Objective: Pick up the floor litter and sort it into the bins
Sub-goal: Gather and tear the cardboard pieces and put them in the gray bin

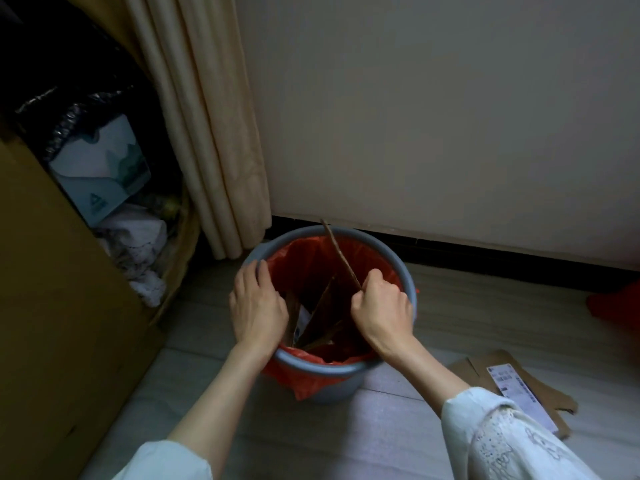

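Head view: flat cardboard with a label [519,386] lies on the floor [346,438] beside the right arm. The left hand [258,306] rests spread on the grey bin [332,372] rim. The right hand [382,306], a fist, grips a cardboard strip [341,254] sticking up from the red bag [311,258].

The bin [410,292] is grey-blue, lined with a bright red bag [304,258]; brown cardboard strips [341,258] stand inside it. The floor [346,438] is pale grey with wood-like plank lines. A flat brown cardboard piece [540,386] carries a white printed label. Sleeves [502,441] are white with a faint lace pattern. The curtain [207,126] is cream, the wall [450,116] off-white, the skirting [485,252] black, the large box [52,306] tan
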Tool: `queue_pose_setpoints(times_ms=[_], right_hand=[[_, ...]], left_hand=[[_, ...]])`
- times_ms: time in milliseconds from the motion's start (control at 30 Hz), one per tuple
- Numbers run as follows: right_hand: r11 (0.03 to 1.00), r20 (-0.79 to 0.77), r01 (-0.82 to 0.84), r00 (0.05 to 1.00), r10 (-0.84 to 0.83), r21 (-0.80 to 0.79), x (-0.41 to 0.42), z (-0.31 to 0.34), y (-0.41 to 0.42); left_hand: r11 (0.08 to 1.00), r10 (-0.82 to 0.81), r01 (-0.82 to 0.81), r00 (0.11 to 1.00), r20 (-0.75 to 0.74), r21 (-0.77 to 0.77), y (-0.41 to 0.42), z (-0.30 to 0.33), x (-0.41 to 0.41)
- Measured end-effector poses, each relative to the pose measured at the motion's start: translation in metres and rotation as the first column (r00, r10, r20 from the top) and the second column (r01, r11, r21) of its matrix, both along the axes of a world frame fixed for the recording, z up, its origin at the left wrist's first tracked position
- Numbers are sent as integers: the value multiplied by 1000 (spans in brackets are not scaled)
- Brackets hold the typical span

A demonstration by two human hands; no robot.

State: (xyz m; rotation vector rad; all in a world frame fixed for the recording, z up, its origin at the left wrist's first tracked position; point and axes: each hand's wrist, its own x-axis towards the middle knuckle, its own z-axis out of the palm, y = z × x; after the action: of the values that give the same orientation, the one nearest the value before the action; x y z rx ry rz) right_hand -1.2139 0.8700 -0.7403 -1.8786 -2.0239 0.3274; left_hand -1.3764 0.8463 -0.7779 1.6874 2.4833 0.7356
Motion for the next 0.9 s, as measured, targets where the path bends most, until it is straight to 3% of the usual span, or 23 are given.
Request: queue_pose_setpoints(times_ms=[167,300,400,567,767,900], right_hand=[[990,-58,94,993,-100,-105,1,-10,18],[987,-30,-24,999,20,-158,-3,-16,21],[976,72,-90,992,106,-200,-2,-18,25],[975,53,8,999,4,-223,2,-16,33],[959,64,25,998,-7,-282,-9,-22,30],[973,42,16,999,-6,-230,-9,-20,34]], left_hand=[[999,-16,13,997,-80,-38,0,-1,-3],[998,-15,8,992,-128,-55,-1,-3,-6],[998,-16,9,992,-126,-60,1,-2,-4],[998,-15,8,993,-114,-62,3,-1,-5],[999,-13,8,996,-90,-54,1,-3,-2],[999,-18,15,997,-79,-39,1,-3,-3]])
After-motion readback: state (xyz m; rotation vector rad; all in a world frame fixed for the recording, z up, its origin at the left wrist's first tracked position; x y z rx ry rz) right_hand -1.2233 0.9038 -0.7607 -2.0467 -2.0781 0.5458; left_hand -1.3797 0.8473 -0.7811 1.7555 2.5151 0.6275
